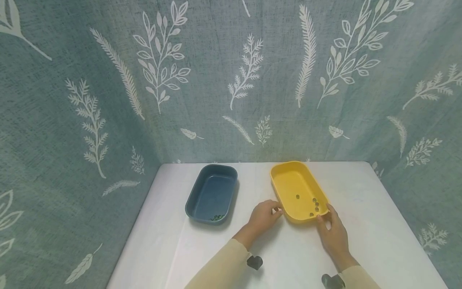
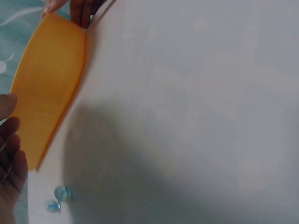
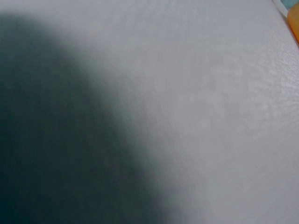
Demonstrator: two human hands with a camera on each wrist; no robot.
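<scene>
A yellow tray (image 1: 288, 180) lies on the white table (image 1: 379, 224) with several small dark beads (image 1: 315, 204) near its close end. My left hand (image 1: 265, 214) has curled fingers and pinches the tray's near left rim. On the near right corner, my right hand (image 1: 332, 230) holds the tray between thumb and fingers. The left wrist view shows the tray's outer wall (image 2: 46, 88), my left fingers (image 2: 9, 154) beside it, and the right hand's fingertips (image 2: 80, 10) on its far end. Only blurred table and an orange sliver of tray (image 3: 294, 21) show in the right wrist view.
A dark blue tray (image 1: 213, 192) sits to the left of the yellow one, with a small cluster of green beads (image 1: 216, 218) at its near end. Two small bluish beads (image 2: 60, 198) lie on the table by my left hand. Leaf-patterned cloth walls (image 1: 231, 80) enclose the table.
</scene>
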